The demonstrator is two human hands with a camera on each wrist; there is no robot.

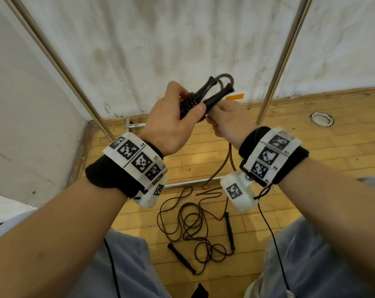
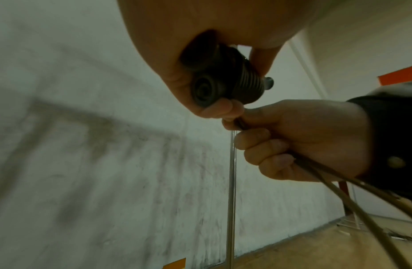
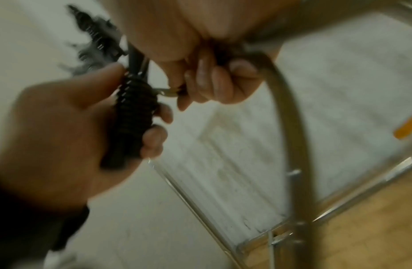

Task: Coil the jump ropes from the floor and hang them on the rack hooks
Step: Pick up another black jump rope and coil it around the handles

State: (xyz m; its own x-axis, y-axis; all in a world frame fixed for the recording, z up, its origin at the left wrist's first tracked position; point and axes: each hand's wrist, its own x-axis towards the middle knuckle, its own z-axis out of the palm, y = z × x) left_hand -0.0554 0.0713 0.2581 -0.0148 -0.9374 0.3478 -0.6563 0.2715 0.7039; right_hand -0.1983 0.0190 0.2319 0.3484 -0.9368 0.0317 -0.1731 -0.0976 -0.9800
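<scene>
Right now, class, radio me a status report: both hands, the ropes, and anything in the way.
Left hand grips handles with cord wound round them. Right hand pinches the trailing cord. Second rope uncoiled on floor. No hooks in view.

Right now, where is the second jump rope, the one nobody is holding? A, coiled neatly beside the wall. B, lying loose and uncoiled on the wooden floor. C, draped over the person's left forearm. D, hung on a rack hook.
B: the loose jump rope sprawls in tangled loops on the wooden floor, handles apart, below the left hand and right hand wrapping the other rope.
</scene>
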